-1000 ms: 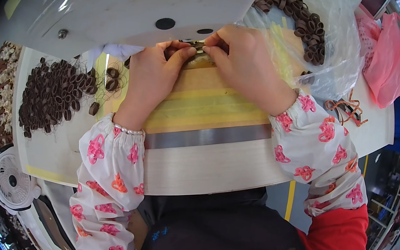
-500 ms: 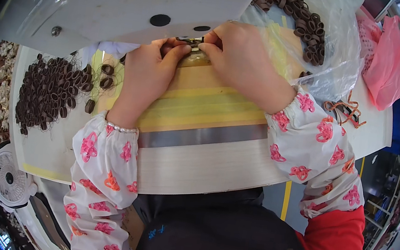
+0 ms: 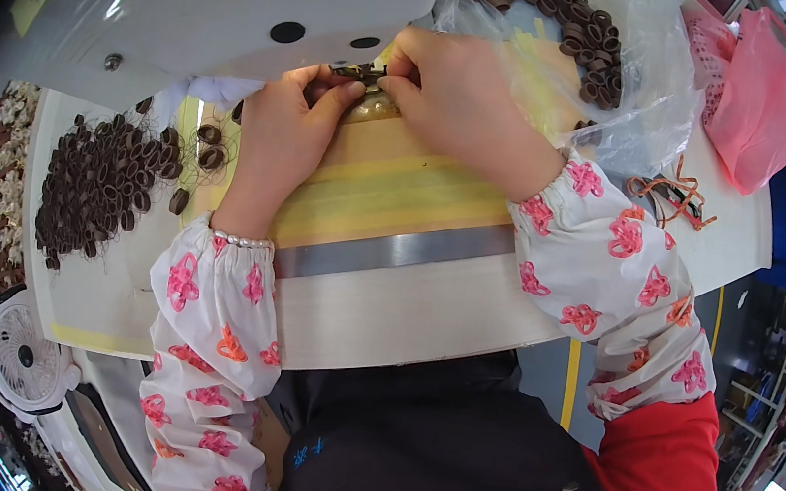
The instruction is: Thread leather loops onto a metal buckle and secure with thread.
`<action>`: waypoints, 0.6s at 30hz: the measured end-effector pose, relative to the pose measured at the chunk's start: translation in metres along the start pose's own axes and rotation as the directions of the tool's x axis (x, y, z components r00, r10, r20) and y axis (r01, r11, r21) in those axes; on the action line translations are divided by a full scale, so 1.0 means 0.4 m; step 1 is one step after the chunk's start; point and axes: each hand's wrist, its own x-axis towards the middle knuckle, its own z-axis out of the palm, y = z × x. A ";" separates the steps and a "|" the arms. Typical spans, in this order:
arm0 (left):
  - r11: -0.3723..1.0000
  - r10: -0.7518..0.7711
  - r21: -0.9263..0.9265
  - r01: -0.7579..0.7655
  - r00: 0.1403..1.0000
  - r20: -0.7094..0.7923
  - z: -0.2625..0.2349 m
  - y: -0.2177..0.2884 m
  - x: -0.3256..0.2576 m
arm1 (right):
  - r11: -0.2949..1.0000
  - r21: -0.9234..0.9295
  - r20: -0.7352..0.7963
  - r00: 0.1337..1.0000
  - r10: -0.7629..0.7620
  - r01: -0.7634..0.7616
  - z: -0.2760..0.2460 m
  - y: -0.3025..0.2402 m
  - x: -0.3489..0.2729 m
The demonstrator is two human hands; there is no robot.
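Shifted slightly leftward since the earlier frame, probably by camera motion, are left hand (image 3: 286, 127), right hand (image 3: 464, 84) and white machine (image 3: 224, 20). Both hands work beside a dark metal fitting (image 3: 364, 73); what either grip holds cannot be told. Brown rings (image 3: 110, 173) lie heaped at left on the surface (image 3: 96, 311). Fingertips (image 3: 349, 92) this close could be nipped if the fitting moves.

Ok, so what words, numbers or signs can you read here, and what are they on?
Small blue writing on the dark apron: I won't copy it out.
White machine, pink bag, white fan: no words I can make out.
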 end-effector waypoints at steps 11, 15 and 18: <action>0.961 0.272 -0.052 -0.273 0.962 -0.026 0.007 0.011 -0.097 | 0.891 0.292 0.226 0.930 0.290 -0.348 -0.037 -0.062 -0.031; 0.908 0.413 -0.075 -0.412 0.911 -0.007 -0.004 0.006 -0.128 | 0.690 0.429 0.473 0.796 0.378 -0.583 -0.042 -0.064 -0.028; 0.904 0.414 -0.129 -0.409 0.910 0.016 -0.010 0.006 -0.120 | 0.621 0.545 0.461 0.820 0.338 -0.563 -0.046 -0.065 -0.040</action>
